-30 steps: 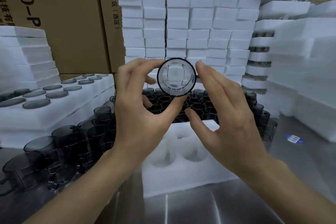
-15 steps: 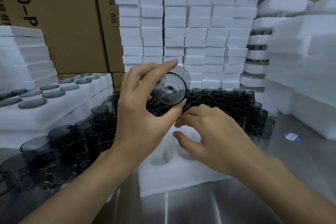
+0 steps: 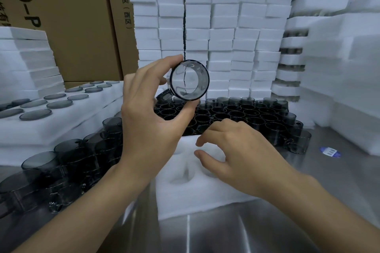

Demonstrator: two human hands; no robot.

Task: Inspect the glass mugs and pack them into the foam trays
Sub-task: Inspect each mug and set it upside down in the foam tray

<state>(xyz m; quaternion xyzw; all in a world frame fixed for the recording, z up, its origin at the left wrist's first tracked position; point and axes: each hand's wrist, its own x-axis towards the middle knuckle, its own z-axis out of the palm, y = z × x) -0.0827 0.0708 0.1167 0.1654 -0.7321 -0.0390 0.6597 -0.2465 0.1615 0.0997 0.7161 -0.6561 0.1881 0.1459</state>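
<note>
My left hand [image 3: 150, 121] holds a smoky glass mug [image 3: 189, 80] up at eye level, fingers over its top and thumb under it. The mug lies on its side with its round end facing me and its handle to the lower left. My right hand [image 3: 240, 154] hovers lower, over a white foam tray [image 3: 185, 197] with round pockets, its fingers loosely curled and holding nothing. Whether it touches the foam I cannot tell. Behind the tray stand several dark glass mugs [image 3: 236, 115] in rows.
More mugs [image 3: 72, 162] crowd the steel table at the left. A filled foam tray [image 3: 51, 109] lies behind them. Stacks of white foam blocks [image 3: 205, 26] and trays [image 3: 339, 68] wall the back and right. Cardboard boxes [image 3: 72, 16] stand behind. A blue label [image 3: 330, 151] lies at right.
My left hand turned the mug from tilted to end-on and raised it slightly. My right hand let go of the mug, dropped toward the foam tray and now hovers there.
</note>
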